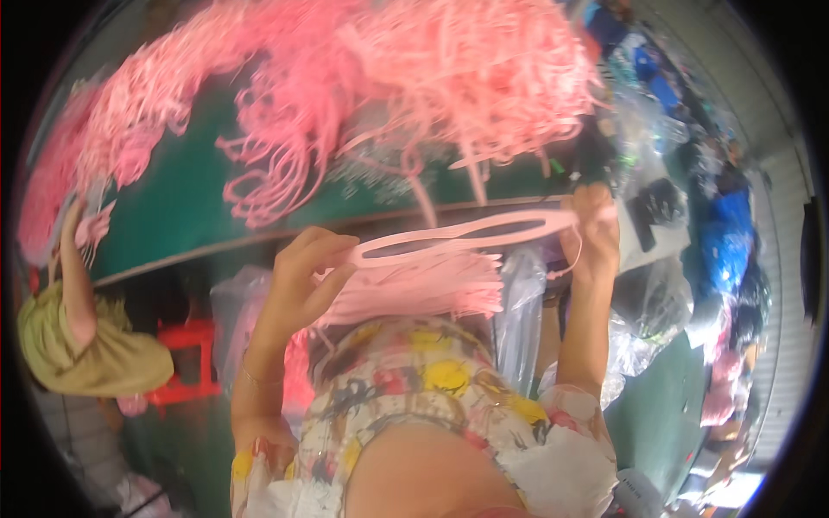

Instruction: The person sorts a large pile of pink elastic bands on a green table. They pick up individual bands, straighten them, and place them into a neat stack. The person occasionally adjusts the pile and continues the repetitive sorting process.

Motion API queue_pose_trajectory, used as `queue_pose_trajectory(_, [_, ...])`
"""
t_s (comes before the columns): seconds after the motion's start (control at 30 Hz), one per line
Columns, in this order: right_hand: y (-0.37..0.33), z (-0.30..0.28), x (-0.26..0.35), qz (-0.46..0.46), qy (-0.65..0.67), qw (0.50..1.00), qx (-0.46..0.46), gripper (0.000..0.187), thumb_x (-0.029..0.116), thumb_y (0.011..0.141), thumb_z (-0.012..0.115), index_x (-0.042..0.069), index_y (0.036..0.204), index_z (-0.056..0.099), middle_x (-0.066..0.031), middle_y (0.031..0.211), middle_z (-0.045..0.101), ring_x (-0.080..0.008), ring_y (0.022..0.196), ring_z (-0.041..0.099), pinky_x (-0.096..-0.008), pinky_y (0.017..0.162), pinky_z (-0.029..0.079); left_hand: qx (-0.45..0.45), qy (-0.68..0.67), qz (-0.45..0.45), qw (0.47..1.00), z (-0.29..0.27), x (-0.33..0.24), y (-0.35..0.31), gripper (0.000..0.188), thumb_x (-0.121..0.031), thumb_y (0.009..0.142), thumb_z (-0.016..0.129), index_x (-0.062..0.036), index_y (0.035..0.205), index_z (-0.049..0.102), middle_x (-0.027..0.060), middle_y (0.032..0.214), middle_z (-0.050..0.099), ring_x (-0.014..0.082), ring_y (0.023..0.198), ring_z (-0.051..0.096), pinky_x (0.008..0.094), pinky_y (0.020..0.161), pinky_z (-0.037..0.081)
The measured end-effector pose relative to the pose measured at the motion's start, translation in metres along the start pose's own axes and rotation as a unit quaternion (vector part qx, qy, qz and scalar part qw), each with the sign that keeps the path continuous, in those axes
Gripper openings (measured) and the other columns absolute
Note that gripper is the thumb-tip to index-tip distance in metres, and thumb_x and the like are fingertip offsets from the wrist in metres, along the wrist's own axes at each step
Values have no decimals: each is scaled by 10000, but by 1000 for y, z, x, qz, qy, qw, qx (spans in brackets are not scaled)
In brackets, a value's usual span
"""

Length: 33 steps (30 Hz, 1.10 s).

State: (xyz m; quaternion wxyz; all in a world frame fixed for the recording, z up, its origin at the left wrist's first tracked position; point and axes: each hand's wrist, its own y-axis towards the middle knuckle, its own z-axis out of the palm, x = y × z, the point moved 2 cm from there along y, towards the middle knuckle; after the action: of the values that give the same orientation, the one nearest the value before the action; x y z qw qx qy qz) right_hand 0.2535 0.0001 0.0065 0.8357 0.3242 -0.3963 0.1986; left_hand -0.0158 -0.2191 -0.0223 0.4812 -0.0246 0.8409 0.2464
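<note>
A: Where is the work?

B: Pink strap (453,233), held up crosswise in front of the body, near side of the green table (190,190). Two narrow bands run side by side, long gaps between them, drawing together around the middle.

A: Grip?

B: Left hand (306,268): thumb and fingertips pinching the left end. Right hand (594,233): fingers folded around the right end, a thin tail dangling below. Exact finger contact on the right blurred; cannot tell which fingers bear on it.

A: Step in hand, by your reading?

B: Spreading one strap lengthwise between the hands, probably to straighten it. Right end a little farther off than the left.

A: And the next move calls for?

B: Judgement only: even tension, both ends kept pinched, bands lying flat without a twist. The loose tail wants watching; it could snag.

A: Surroundings?

B: Just nearer than the strap, a bundle of pink strips (414,289), laid roughly parallel, in front of the flowered top (445,375). Far side: a big tangled pink heap (484,69) on the table, some strands trailing toward the near edge. Left: a co-worker's hand (73,216) beside more pink strands, a red stool (194,358) nearby. Right: clear plastic bags (643,129).
</note>
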Motion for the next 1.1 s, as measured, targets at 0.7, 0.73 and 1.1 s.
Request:
queue_pose_trajectory(0.7, [-11,-5,-71,152,-586,764,223,284,161,734,661,54,995,626,-115,918,634,-232,830,593,-336,729,462,50,191,-236,951,-23,182,-141,368,-95,730,630,-41,1091,578,134,902,610,282,836,592,354,733,464])
queue_pose_trajectory(0.73, [12,10,-80,133,-580,786,172,260,168,752,652,47,980,627,-119,846,642,-219,726,610,-322,656,475,35,196,-224,954,-23,171,-132,366,-98,731,628,-43,1089,578,141,921,605,304,856,582,365,747,459])
queue_pose_trajectory(1.1, [164,2,-179,202,-519,830,13,310,301,748,671,-5,726,630,-58,579,583,-111,440,513,-252,452,399,32,73,-82,993,17,61,27,281,-93,750,645,-29,1020,600,151,930,583,329,893,565,383,780,458])
